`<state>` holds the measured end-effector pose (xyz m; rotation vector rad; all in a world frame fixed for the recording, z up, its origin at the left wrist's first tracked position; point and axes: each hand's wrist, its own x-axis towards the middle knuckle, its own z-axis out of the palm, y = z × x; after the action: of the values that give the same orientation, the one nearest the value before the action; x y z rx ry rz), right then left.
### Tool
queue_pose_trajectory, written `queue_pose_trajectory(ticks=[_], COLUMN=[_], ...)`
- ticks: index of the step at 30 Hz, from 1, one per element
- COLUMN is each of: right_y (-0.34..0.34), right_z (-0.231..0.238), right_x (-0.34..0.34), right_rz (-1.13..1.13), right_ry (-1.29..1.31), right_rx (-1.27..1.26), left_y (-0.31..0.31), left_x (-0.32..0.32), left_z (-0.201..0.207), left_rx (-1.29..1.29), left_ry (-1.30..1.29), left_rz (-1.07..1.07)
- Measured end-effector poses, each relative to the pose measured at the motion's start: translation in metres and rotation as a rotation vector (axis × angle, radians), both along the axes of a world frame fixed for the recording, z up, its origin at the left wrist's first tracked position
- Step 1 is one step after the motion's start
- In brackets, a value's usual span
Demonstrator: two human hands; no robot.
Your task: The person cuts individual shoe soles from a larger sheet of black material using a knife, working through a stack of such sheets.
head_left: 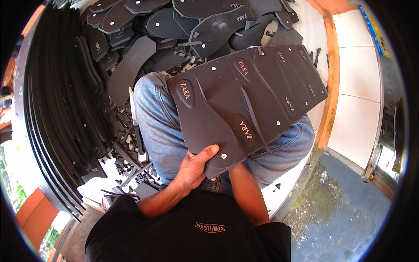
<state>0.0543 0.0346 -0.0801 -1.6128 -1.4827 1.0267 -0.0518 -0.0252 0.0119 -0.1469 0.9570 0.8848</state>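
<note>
Across my jeans-clad thighs (155, 113) lies a black foam sheet (257, 94), marked with curved sandal-sole outlines, oval pads, gold lettering and small white dots. Narrow slits run along some of the outlines. My left hand (194, 168) grips the sheet's near left corner, thumb pressed on top beside a white dot. From the right, my right hand (237, 172) reaches under the near edge; only the wrist shows, with its fingers hidden below the sheet.
Cut black soles (218, 30) lie heaped beyond my knees. A tall stack of black sheets (61, 96) rises on the left, with thin offcut strips (131, 153) scattered beside it. White tiles (353, 65) and a blue-grey stained floor (340, 201) are on the right.
</note>
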Motion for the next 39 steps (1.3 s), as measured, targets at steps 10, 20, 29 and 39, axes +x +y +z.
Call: queue_pose_trajectory(ticks=[10,20,29,39], right_y=[-0.001,0.017,0.093,0.021], right_z=[0.007,0.019,0.046,0.105], right_x=[-0.006,-0.007,-0.048,0.024], right_rz=[-0.022,-0.008,0.166,0.114], right_ry=[0.039,0.112,0.516,1.461], right_rx=[-0.027,-0.101,-0.54,-0.373], left_y=[0.0,-0.005,-0.018,0.004], left_x=[0.018,0.021,-0.027,-0.132], left_z=[0.007,0.018,0.027,0.008], left_rx=[0.026,0.018,-0.007,0.509], left_ry=[-0.035,0.031,0.245,0.108], left_rz=[-0.015,-0.012,-0.187,-0.717])
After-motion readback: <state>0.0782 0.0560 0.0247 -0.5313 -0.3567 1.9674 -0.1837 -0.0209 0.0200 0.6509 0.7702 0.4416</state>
